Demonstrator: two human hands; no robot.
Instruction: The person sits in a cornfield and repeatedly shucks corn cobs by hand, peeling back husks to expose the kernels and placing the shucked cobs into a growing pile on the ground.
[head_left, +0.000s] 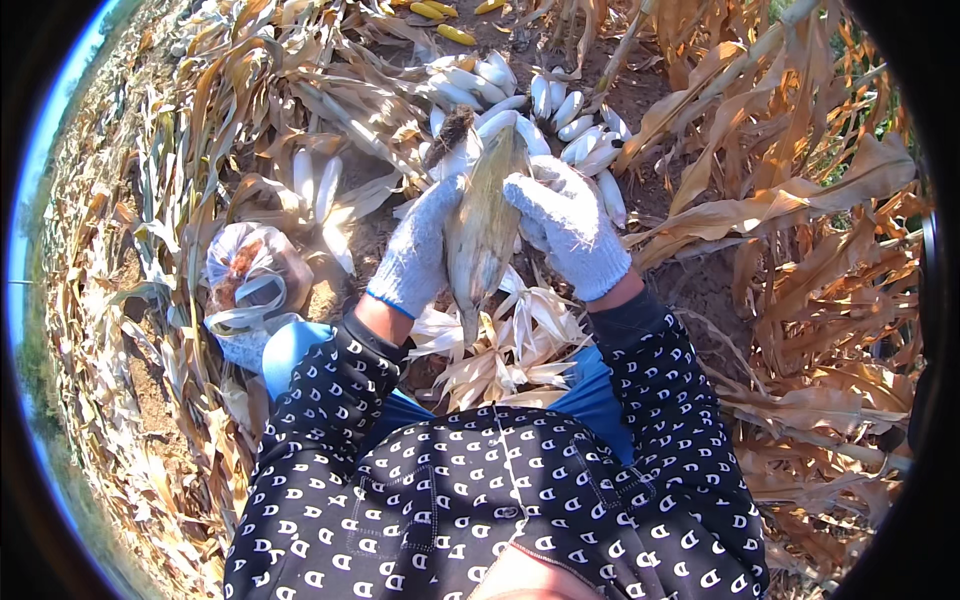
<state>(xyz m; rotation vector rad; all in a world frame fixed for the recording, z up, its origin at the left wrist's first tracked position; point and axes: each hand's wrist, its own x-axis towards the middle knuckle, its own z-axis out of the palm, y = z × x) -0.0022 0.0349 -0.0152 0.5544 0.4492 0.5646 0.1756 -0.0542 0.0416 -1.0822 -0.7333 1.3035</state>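
My left hand (424, 244), in a whitish knit work glove, grips a corn ear in its dry husk (484, 225) from the left side. The ear stands lengthwise in front of my chest, its narrow end pointing towards me. On the other side my right hand (570, 225), gloved alike, pinches the husk's edge between thumb and fingers. Dark dried corn silk (450, 139) shows at the far end, beside a pale, whitish part. What lies under the husk is mostly hidden. Below the ear, loose pale husks (517, 337) are heaped between my knees.
Whitish ears (469, 82) lie piled beyond my hands, more white ears (589, 142) to their right. Yellow ears (456, 34) rest at the far edge. A knotted plastic bag (259, 274) sits by my left knee. Dry cornstalks (750, 202) crowd the right.
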